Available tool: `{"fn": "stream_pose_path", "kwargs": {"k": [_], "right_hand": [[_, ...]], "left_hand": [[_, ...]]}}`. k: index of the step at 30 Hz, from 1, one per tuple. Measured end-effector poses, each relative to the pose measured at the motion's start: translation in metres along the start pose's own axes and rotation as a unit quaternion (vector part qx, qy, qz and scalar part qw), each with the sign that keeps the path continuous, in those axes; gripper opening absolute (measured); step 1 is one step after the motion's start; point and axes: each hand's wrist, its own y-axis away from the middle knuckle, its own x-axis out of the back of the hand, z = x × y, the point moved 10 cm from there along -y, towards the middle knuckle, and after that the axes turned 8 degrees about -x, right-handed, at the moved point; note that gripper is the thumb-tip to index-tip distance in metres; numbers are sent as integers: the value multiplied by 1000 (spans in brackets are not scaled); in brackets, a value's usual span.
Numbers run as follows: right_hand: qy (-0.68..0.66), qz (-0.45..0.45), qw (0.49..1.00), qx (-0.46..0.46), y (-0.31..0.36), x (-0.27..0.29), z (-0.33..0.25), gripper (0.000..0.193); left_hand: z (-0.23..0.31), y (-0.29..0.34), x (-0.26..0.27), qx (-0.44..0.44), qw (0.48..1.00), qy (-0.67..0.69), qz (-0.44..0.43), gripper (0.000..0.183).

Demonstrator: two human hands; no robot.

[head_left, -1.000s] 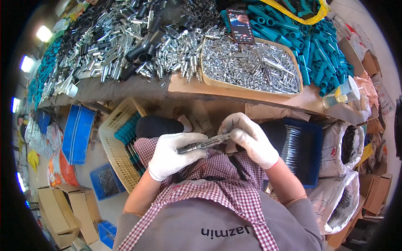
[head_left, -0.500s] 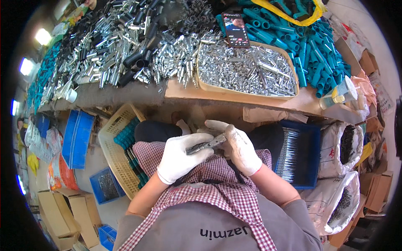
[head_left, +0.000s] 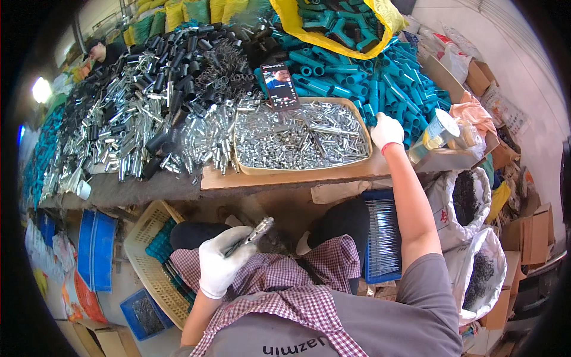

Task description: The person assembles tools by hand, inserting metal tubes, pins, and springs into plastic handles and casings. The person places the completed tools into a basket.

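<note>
My left hand (head_left: 221, 265), in a white glove, is closed round a slim silver metal part (head_left: 257, 229) and holds it above my lap. The part's ridged end sticks out past the fingers, toward the bench. My right hand (head_left: 387, 132), also gloved, is stretched out to the bench, at the near edge of a heap of teal plastic tubes (head_left: 399, 95). It touches or nearly touches the tubes beside the right end of a shallow cream tray (head_left: 302, 168) of small metal pieces. The back of the hand hides most of its fingers.
A phone (head_left: 280, 88) stands at the tray's back edge. Loose metal parts and black sleeves (head_left: 157, 143) cover the bench's left. A clear plastic cup (head_left: 437, 132) is right of my right hand. Below are a cream crate (head_left: 143, 256), a blue tray (head_left: 383, 275) of metal rods and white sacks (head_left: 437, 205).
My right hand has left the metal part and reached forward right to the teal tubes. My left hand keeps the part, now lower and farther left in view. The view has tilted up.
</note>
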Motion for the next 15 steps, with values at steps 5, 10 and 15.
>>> {"fn": "stream_pose_path", "kwargs": {"k": [5, 10, 15], "right_hand": [[-145, 3, 988, -45, -8, -2, 23, 49], [-575, -74, 815, 21, 60, 46, -3, 46], [-429, -264, 824, 258, 193, 97, -103, 29]], "left_hand": [[3, -2, -1, -9, 1000, -3, -8, 32], [5, -10, 8, -35, 996, -75, -21, 37], [9, -15, 16, -9, 996, -82, -25, 40]]}}
